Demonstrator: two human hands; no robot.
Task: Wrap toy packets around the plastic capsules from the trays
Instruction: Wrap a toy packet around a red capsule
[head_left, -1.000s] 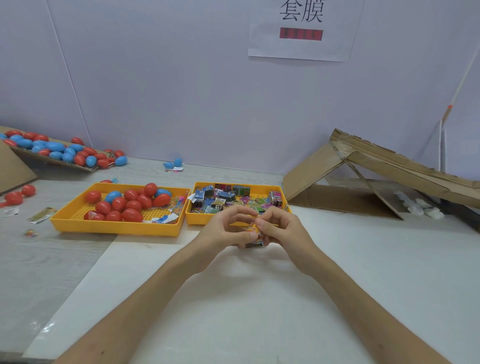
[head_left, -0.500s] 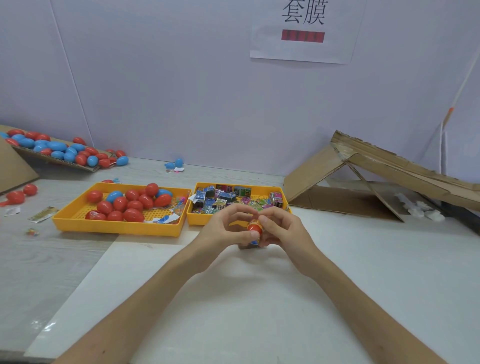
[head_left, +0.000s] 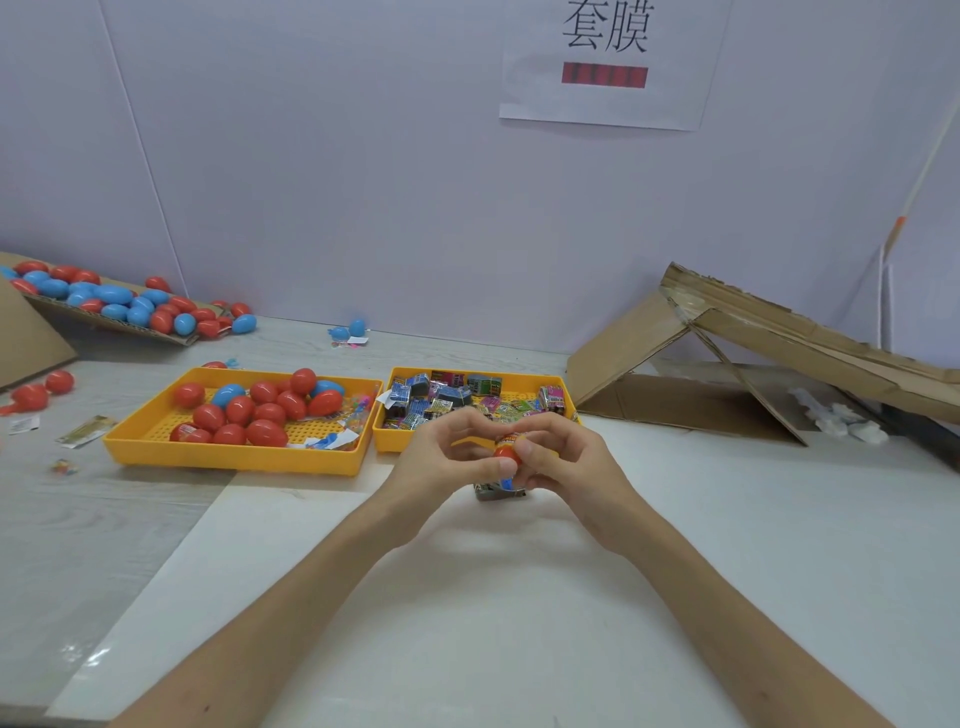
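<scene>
**A:** quick q, where's the red capsule (head_left: 507, 453) atm, in a tray or in hand?

**B:** in hand lol. I'm holding it just above the white desk (head_left: 467, 597), right in front of the packet tray (head_left: 385, 442). My left grip (head_left: 447, 457) and right grip (head_left: 566, 462) are both curled round it, with the fingertips nearly meeting over the top. My left thumb presses on the near side and my right fingers pinch the other side.

**A:** and the wrapper?

**B:** the toy packet (head_left: 500, 489) is on the capsule. There's a printed band over its top end, and a grey and blue bit sticks out below my fingers. Can't tell how far round it goes, since my fingers cover most of it.

**A:** what else is on the desk?

**B:** two yellow trays just beside each other, behind my hands. The capsule tray (head_left: 234, 460) on the left has loose capsules (head_left: 260, 410), mostly red with a couple of blue ones, plus a few wrappers in its right corner. The packet tray is full of spare packets (head_left: 447, 397). Far left there's a cardboard sheet (head_left: 31, 343) with a heap of red and blue capsules and a few strays near it. On the right is a folded cardboard ramp (head_left: 753, 332), and there's a paper sign (head_left: 605, 104) on the wall.
</scene>
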